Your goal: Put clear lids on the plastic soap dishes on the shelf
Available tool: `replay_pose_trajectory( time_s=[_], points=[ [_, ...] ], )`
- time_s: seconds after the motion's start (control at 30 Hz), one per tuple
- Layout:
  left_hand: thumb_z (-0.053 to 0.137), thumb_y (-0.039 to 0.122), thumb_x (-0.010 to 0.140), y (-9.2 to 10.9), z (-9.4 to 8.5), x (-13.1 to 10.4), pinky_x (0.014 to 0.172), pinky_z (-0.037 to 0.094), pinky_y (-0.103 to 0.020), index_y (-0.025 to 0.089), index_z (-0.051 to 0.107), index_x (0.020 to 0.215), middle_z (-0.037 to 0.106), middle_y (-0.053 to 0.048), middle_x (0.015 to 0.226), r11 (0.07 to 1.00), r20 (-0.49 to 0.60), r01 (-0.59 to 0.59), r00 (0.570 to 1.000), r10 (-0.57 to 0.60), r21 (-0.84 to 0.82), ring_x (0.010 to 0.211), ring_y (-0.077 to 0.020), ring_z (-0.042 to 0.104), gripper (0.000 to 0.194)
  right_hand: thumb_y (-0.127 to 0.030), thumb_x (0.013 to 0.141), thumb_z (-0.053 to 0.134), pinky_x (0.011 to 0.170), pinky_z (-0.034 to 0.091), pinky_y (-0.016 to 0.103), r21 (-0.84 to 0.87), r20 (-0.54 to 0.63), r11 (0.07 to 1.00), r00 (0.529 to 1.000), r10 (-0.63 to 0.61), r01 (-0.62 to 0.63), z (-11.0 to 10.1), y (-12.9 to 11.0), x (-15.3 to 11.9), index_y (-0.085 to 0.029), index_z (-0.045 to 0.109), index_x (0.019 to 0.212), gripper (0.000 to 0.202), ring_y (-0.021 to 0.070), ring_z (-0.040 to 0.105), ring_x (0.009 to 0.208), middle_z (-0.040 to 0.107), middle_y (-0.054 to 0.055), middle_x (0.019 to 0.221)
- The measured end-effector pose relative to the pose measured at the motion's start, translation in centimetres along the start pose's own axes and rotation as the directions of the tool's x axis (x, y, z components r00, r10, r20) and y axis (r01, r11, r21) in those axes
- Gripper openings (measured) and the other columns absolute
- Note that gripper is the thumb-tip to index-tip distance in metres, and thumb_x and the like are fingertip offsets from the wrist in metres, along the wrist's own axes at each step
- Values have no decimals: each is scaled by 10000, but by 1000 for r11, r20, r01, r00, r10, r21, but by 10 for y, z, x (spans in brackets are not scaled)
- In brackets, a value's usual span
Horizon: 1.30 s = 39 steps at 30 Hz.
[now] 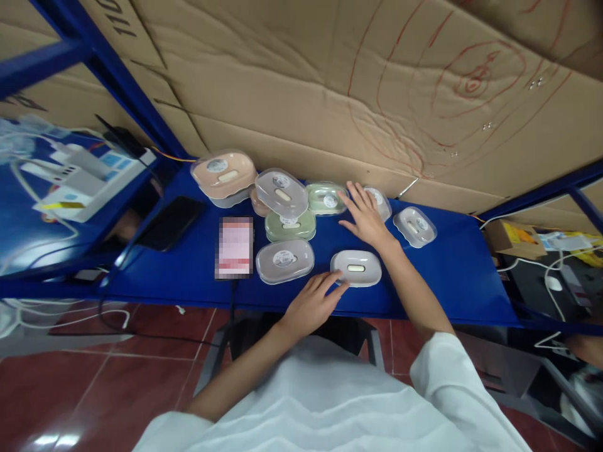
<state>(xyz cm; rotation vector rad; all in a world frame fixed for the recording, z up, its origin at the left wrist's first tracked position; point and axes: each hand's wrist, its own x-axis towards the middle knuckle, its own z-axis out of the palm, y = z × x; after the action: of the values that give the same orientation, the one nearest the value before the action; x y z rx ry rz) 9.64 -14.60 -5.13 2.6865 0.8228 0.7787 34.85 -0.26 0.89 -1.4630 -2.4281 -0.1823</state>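
Near the front edge of the blue table, my left hand (313, 302) rests its fingertips at the left edge of a pale grey lidded box (368, 271), which looks like a soap box. Its fingers are stretched out, not wrapped round it. Farther back, my right hand (365, 215) is spread open between a green lidded box (321, 196) and a grey one (384, 206) that it partly covers. I cannot tell whether it touches either. Another grey box (423, 232) lies to its right. Left of my left hand sits a grey box (296, 263) with a round label.
Peach box (235, 164), grey box (293, 199) and green box (301, 229) are heaped at the back left. A blurred-out screen (234, 248) and a black phone-like slab (170, 221) lie left. Cardboard (282, 81) walls the back; a power strip (103, 182) stands far left.
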Motion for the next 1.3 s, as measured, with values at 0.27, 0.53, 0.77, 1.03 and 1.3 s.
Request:
replay_pose_trajectory(
  time_s=[0.27,0.53,0.77,1.03,1.3],
  points=[
    [580,114,1012,0,2,-5,1096,589,-471,201,655,1405,618,-152,1469,999,-64,42,997,-44,-25,1336,-305,633,409,-461,977,721,1290,358,618,81,-24,996,999,37,-35,5,16,7,-203,284,1711,892,395,374,1586,372,202,1713],
    [632,267,1048,1,6,1,1212,515,-509,257,406,1627,295,-193,1742,953,-144,199,961,-235,-227,1603,-359,379,621,-366,1045,640,1272,427,599,362,77,926,994,83,-105,-49,-39,-159,-384,380,1671,678,340,362,1608,379,64,1729],
    [595,297,1069,-6,7,12,1275,438,-460,363,250,1707,333,-121,1756,928,-56,191,974,-220,-319,1595,-279,407,728,-275,1073,588,1301,358,645,309,86,950,994,-68,38,-26,-63,-175,-372,274,1708,715,366,124,1672,227,22,1795],
    [659,371,1033,-10,10,10,1220,499,-506,328,310,1691,404,-179,1707,941,-60,202,972,-226,-271,1535,-320,496,746,-290,1075,588,1308,378,624,280,108,959,991,-84,51,-19,-51,-173,-374,313,1698,686,352,154,1668,289,33,1776],
    [665,354,1035,-12,11,11,1226,498,-472,336,326,1688,433,-153,1700,949,-53,203,974,-222,-242,1517,-292,523,735,-373,1000,725,1288,409,648,246,148,969,988,-47,9,-9,-47,-173,-375,548,1571,597,368,255,1643,458,52,1691]
  ],
)
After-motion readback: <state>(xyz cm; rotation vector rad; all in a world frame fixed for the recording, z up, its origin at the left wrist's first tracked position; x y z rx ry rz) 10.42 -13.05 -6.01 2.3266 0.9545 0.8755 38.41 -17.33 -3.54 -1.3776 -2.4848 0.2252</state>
